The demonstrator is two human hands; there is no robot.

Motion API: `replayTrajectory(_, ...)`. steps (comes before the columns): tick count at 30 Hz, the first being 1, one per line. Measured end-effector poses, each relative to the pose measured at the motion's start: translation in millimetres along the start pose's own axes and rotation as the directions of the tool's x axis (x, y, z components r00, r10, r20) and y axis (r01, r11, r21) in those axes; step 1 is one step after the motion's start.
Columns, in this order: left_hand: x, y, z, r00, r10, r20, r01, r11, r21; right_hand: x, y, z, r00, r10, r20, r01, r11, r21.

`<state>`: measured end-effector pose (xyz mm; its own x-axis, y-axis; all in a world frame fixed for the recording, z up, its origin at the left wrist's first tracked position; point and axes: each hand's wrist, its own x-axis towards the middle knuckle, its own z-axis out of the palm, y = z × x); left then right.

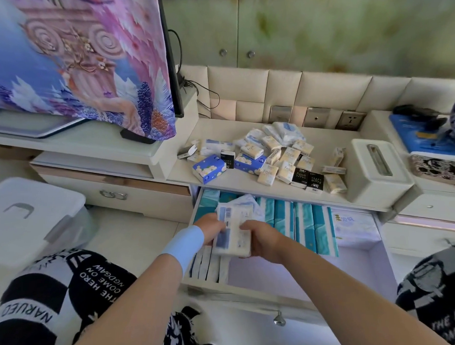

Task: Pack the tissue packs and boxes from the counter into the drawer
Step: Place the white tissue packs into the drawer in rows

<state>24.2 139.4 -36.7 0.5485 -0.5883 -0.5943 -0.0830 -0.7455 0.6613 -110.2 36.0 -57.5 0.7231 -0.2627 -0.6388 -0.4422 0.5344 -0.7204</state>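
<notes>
Over the open drawer (367,267), the left hand (211,230) and right hand (261,238) hold one white pack (233,230) between them, fingers pinching its two sides. Left of it, upright packs (209,266) already fill the drawer's front corner, so the pack could jam or topple that row if pushed in crooked. Beyond the drawer, the desk (246,183) carries a loose pile (268,158) that a reaching arm might knock off. The fingertips are hidden behind the pack; the drawer's rear lies under the desk.

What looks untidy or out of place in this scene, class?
The small tissue packs lie in a jumbled heap on the counter, tilted every way, unlike the neat upright rows in the drawer. Both hands hold one pack over it.
</notes>
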Motion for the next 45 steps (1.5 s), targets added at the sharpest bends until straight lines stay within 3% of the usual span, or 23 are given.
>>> replayTrajectory(2,-2.4,2.5,3.9,0.998,0.049,0.032,-0.054,0.980,0.193,-1.5,-1.4,-8.0,0.993,-0.027,-0.115,0.008,0.988,-0.157)
replayTrajectory(5,-2.9,-3.4,9.1,0.992,0.129,0.006,-0.108,0.806,0.582,-7.0,-1.9,-25.9,0.977,-0.082,-0.196,-0.021,0.881,-0.472)
replayTrajectory(9,-6.2,-12.0,21.6,0.967,0.217,0.137,-0.250,0.678,0.691,-14.9,2.1,-39.3,0.976,-0.055,-0.212,-0.147,0.549,-0.823)
replayTrajectory(12,-6.5,-17.2,27.5,0.956,0.182,0.230,-0.291,0.499,0.816,-15.1,14.2,-38.2,0.982,0.013,-0.190,-0.183,0.336,-0.924)
replayTrajectory(14,-4.3,-21.2,28.2,0.958,0.166,0.234,-0.285,0.450,0.846,-12.0,23.7,-31.9,0.980,-0.012,-0.198,-0.188,0.265,-0.946)
replayTrajectory(16,-2.7,-23.0,26.9,0.957,0.196,0.216,-0.287,0.500,0.817,-4.3,33.8,-24.4,0.979,-0.035,-0.199,-0.176,0.340,-0.924)
replayTrajectory(17,-1.8,-23.3,25.7,0.955,0.215,0.205,-0.291,0.538,0.791,-0.8,38.6,-19.7,0.980,-0.017,-0.198,-0.169,0.452,-0.876)
replayTrajectory(20,-2.9,-22.3,20.4,0.948,0.255,0.189,-0.308,0.597,0.740,2.5,44.2,-1.2,0.981,0.111,-0.161,-0.181,0.824,-0.536)
replayTrajectory(22,-1.9,-24.7,17.5,0.947,0.276,0.167,-0.308,0.616,0.725,0.9,41.7,6.1,0.974,0.202,-0.100,-0.225,0.905,-0.361)
replayTrajectory(28,-0.7,-28.5,16.6,0.941,0.298,0.161,-0.320,0.622,0.715,18.3,41.6,6.4,0.947,0.279,-0.159,-0.319,0.870,-0.375)
replayTrajectory(31,0.2,-26.6,19.4,0.940,0.287,0.186,-0.332,0.635,0.697,20.5,46.2,22.3,0.969,0.214,-0.124,-0.248,0.847,-0.470)
replayTrajectory(34,2.4,-26.5,19.0,0.940,0.269,0.211,-0.332,0.574,0.748,25.2,45.1,16.5,0.948,0.296,-0.114,-0.317,0.865,-0.390)
replayTrajectory(36,3.3,-27.4,18.4,0.939,0.254,0.230,-0.334,0.531,0.779,27.5,42.9,6.4,0.911,0.360,-0.199,-0.409,0.845,-0.345)
replayTrajectory(39,5.8,-26.5,19.7,0.941,0.242,0.235,-0.328,0.488,0.809,23.2,34.2,8.2,0.924,0.334,-0.183,-0.377,0.872,-0.311)
replayTrajectory(42,14.0,-17.9,15.7,0.948,0.249,0.201,-0.310,0.563,0.766,19.1,31.6,20.7,0.943,0.331,-0.016,-0.319,0.893,-0.316)
replayTrajectory(45,23.0,-5.5,2.6,0.942,0.325,0.077,-0.292,0.689,0.663,21.5,18.8,20.4,0.954,0.285,-0.093,-0.296,0.850,-0.436)
